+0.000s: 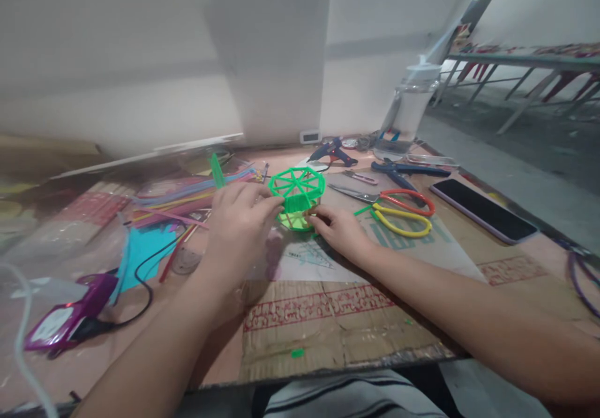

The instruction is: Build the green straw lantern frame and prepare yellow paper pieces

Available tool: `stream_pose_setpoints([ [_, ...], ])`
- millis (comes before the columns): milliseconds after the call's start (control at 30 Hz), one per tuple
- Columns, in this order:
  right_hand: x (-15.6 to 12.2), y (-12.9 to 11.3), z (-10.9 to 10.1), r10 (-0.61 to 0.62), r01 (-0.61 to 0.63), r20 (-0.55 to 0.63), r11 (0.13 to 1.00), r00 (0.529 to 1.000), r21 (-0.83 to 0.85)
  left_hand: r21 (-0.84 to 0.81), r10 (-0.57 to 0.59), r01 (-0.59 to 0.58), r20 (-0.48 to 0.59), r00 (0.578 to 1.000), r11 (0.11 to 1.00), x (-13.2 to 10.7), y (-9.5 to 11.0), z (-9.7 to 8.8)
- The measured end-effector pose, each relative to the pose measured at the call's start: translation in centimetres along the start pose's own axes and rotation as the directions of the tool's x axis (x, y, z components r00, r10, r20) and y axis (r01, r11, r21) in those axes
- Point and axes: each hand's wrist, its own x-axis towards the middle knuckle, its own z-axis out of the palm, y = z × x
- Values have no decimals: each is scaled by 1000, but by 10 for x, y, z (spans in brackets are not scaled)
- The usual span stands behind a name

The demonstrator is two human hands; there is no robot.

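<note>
A small bright green model (300, 187) with a spoked, wheel-like top stands upright at the middle of the head view. My left hand (241, 218) is at its left side, thumb and fingertips pinched against it. A green strip (216, 171) sticks up behind the knuckles of that hand; whether the hand holds it I cannot tell. From the right, my right hand (337, 227) pinches the lower edge of the model with bent fingers. Under the model lies a printed white sheet (300, 268). My fingers hide parts of its sides.
Scissors (405, 202) with red and yellow handles, blue pliers (407, 169), a glue gun (332, 151), a phone (482, 209) and a water bottle (403, 112) lie or stand to the right and behind. Colored sticks (178, 202) and a purple device (70, 318) with cables are leftward.
</note>
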Motion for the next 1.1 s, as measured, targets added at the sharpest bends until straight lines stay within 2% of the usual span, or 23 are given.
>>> stream_pose_setpoints([
  [167, -2, -2, -1, -16, 16, 8, 999, 1000, -42, 65, 14, -16, 34, 999, 998, 2, 4, -6],
  [333, -2, 1, 1, -37, 38, 7, 998, 999, -45, 99, -16, 10, 56, 998, 995, 5, 6, 1],
  [433, -3, 3, 1, -40, 40, 0, 999, 999, -26, -10, -106, 107, 52, 993, 994, 6, 4, 6],
  [533, -3, 3, 1, -36, 36, -7, 999, 999, 4, -177, -259, 250, -27, 966, 952, 6, -3, 3],
  [600, -3, 2, 0, -27, 27, -3, 1000, 1000, 11, -224, -306, 289, -43, 951, 931, 6, -9, -1],
  [767, -2, 0, 0, -15, 15, -2, 999, 1000, -30, -149, -182, 187, 48, 982, 971, 4, -11, -5],
  [933, -6, -1, 1, -67, 65, -12, 991, 998, -118, -43, -80, 82, 49, 996, 996, 4, 2, -4],
  [1100, -7, 1, 1, -121, 120, 4, 978, 993, -169, 104, 6, -12, 66, 998, 995, 5, 12, -11],
])
